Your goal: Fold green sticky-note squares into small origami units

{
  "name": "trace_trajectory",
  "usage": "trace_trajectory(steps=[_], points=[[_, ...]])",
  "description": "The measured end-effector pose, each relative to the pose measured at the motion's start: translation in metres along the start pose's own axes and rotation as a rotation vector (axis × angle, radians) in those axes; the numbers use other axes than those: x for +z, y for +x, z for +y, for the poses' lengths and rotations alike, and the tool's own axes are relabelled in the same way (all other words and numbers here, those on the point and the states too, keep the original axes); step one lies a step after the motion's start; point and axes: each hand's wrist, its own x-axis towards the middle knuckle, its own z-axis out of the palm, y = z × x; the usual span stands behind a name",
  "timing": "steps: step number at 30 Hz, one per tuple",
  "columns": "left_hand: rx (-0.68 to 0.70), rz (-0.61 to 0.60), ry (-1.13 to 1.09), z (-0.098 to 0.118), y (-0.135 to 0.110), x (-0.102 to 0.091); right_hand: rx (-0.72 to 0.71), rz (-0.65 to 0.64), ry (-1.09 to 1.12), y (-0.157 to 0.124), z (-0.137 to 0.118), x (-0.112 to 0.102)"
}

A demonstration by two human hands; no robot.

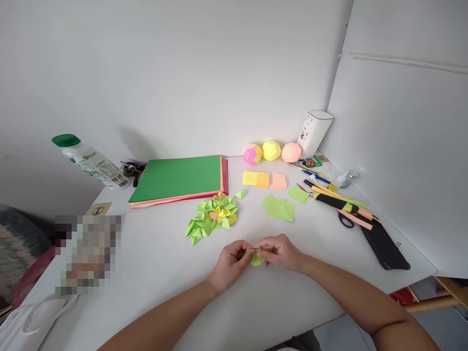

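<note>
A small light green paper point(257, 259) is pinched between both hands above the white table. My left hand point(234, 262) has thumb and fingers closed on its left side. On the other side my right hand point(281, 251) grips the upper right edge, and the fingers partly cover the paper. Beyond my left hand lies a pile of folded paper pieces point(208, 219), mostly green with some yellow and orange. A single folded green piece point(241, 194) lies apart from it. Loose green paper sheets point(280, 208) are spread out past my right hand.
Green-topped coloured sheets point(179, 178) are stacked at the back left, beside a white bottle point(97, 163). Several paper balls point(271, 150) line the wall behind yellow sticky notes point(256, 179). At right lie a cutter point(334, 202), scissors point(345, 221) and a black phone point(383, 243).
</note>
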Motion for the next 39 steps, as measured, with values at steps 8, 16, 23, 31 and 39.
trace_trajectory(steps=[8,16,23,31,39], points=[[0.045,0.062,-0.022,0.001,-0.002,0.000,0.115,0.021,0.066,0.001,-0.014,-0.005],[0.064,0.008,0.095,0.000,-0.002,0.000,0.105,0.018,0.095,0.000,-0.014,0.002],[0.057,0.064,-0.034,-0.004,-0.003,0.001,0.107,0.047,0.124,-0.001,-0.017,-0.001],[0.013,0.078,-0.155,-0.002,-0.003,0.000,0.129,0.059,0.202,0.000,-0.015,-0.007],[0.086,0.022,0.086,-0.005,-0.001,0.001,0.129,0.042,0.163,-0.001,-0.013,0.006]])
